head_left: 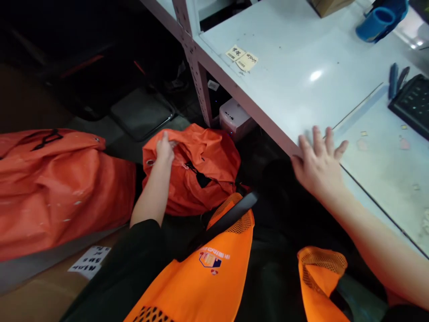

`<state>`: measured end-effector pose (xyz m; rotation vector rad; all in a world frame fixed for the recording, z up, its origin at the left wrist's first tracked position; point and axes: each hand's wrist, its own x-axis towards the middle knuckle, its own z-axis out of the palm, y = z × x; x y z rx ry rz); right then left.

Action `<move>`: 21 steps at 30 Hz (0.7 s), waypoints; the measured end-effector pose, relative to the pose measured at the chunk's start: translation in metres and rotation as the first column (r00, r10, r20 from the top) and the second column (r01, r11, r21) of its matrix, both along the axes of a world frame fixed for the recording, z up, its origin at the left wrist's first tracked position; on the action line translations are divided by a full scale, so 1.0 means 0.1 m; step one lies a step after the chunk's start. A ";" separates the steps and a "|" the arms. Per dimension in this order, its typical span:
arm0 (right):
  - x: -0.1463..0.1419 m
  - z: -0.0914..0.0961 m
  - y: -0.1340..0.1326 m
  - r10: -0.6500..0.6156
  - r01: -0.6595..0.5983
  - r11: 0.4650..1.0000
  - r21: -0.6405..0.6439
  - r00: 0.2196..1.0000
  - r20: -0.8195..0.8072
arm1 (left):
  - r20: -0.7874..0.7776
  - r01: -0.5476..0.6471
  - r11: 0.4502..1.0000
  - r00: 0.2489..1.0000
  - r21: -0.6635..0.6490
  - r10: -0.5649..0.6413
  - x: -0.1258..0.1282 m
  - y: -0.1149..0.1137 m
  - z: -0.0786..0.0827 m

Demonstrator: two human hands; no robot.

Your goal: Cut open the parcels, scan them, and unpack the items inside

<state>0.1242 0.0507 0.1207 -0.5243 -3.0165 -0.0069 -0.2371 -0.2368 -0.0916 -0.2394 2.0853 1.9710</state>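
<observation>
My left hand [165, 151] is closed on the upper left edge of an orange bag [187, 197]. The bag stands on the floor, with a metal eyelet and a black cord and tab showing on its side. My right hand [318, 161] rests on the front edge of a white table [275, 76], its fingers spread and nothing in them. A second, larger orange bag [60, 197], with a black cord at its top, lies at the left.
A cardboard box [56, 295] with a handwritten label is at the lower left. Under the table stands a white device [233, 117]. On the table are a blue tape roll [375, 24], a black keyboard [414, 105] and paper stickers [243, 58]. A folding chair [140, 112] stands behind the bags.
</observation>
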 end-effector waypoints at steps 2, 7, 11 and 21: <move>-0.26 -0.08 -0.43 0.095 -0.100 0.983 -0.155 0.995 -0.036 | -0.113 -0.078 0.995 0.990 0.055 0.083 -0.08 0.01 0.57; -1.39 -0.57 -1.47 0.072 -0.090 0.834 -0.544 0.996 -0.054 | -0.472 -0.034 0.976 0.871 0.213 0.133 0.35 -0.08 2.12; -1.99 -0.74 -1.41 -0.034 -0.086 0.698 -0.711 0.988 -0.153 | -0.533 0.263 0.963 0.825 0.064 -0.190 1.03 -0.30 2.95; -1.63 -0.02 -0.08 -0.159 -0.285 0.659 -0.696 0.852 -0.499 | -0.305 0.271 0.895 0.871 -0.353 -0.384 0.81 -1.81 2.90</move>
